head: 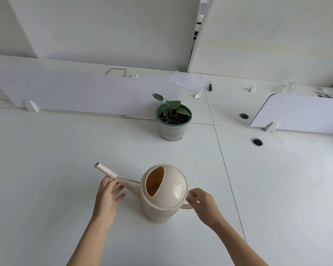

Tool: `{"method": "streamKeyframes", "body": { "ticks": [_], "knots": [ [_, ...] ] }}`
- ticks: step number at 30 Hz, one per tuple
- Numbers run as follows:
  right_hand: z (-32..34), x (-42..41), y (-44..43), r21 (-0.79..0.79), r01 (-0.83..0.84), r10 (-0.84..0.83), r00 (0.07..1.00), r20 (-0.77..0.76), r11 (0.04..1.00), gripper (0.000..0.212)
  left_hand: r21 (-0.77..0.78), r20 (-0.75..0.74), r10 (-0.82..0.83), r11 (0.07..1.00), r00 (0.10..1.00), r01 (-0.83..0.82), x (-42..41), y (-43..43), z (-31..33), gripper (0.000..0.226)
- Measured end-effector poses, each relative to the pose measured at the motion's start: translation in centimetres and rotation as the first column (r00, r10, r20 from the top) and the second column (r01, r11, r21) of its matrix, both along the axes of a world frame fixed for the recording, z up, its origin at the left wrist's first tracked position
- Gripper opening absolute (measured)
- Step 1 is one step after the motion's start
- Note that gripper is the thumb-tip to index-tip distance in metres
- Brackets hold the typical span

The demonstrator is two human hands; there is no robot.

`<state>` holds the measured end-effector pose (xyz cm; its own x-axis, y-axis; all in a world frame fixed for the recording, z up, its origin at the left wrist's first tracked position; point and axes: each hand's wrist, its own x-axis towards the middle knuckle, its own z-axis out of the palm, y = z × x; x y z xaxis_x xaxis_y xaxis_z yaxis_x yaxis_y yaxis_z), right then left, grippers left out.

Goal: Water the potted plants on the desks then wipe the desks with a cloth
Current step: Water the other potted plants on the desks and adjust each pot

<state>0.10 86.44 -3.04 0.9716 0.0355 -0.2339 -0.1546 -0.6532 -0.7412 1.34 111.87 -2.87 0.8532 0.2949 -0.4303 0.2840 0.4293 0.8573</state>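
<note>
Right hand [203,203]: curled round the can's handle [186,207], hiding most of it.
Left hand [106,196]: fingers straight, touching the spout [108,170].
Can [164,196]: upright, mid-desk [46,169]; water level unclear.
Plant [172,127]: desk's back edge, at the divider's [85,91] end.

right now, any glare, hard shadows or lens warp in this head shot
Head view: soft even light, faint shadows by the cream plastic watering can and green-rimmed potted plant; small glint on the can's dome; wide-angle bend in the white desk seams.
</note>
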Motion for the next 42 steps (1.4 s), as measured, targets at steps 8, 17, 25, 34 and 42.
{"method": "streamKeyframes", "body": {
  "ticks": [8, 17, 25, 34, 42],
  "knots": [
    [0.1, 0.0, 0.1, -0.012, -0.026, 0.027, 1.000, 0.004, 1.000, 0.011, 0.031, -0.041, 0.014, 0.999, 0.999, -0.012, -0.2, 0.1, -0.4, 0.032],
    [1.7, 1.5, -1.2, 0.076, 0.041, -0.046, 0.997, 0.061, 0.996, 0.021, 0.306, -0.016, 0.131, 0.944, 0.991, -0.120, -0.8, 0.2, 1.4, 0.019],
    [3.1, 6.3, -1.2, 0.169, 0.217, -0.237, 0.965, 0.108, 0.961, 0.023, 0.330, 0.128, 0.124, 0.930, 0.984, -0.160, 4.2, -1.2, 4.3, 0.026],
    [4.7, 15.8, -0.3, 0.389, 0.309, -0.332, 0.943, -0.010, 0.868, 0.039, 0.423, 0.059, -0.191, 0.894, 0.980, 0.149, 15.8, -5.0, 3.3, 0.039],
    [2.2, 22.6, -0.5, 0.542, 0.407, -0.356, 0.912, -0.203, 0.735, 0.047, 0.355, -0.064, -0.302, 0.884, 0.951, 0.305, 22.8, -6.9, 0.7, 0.048]
  ]
}}
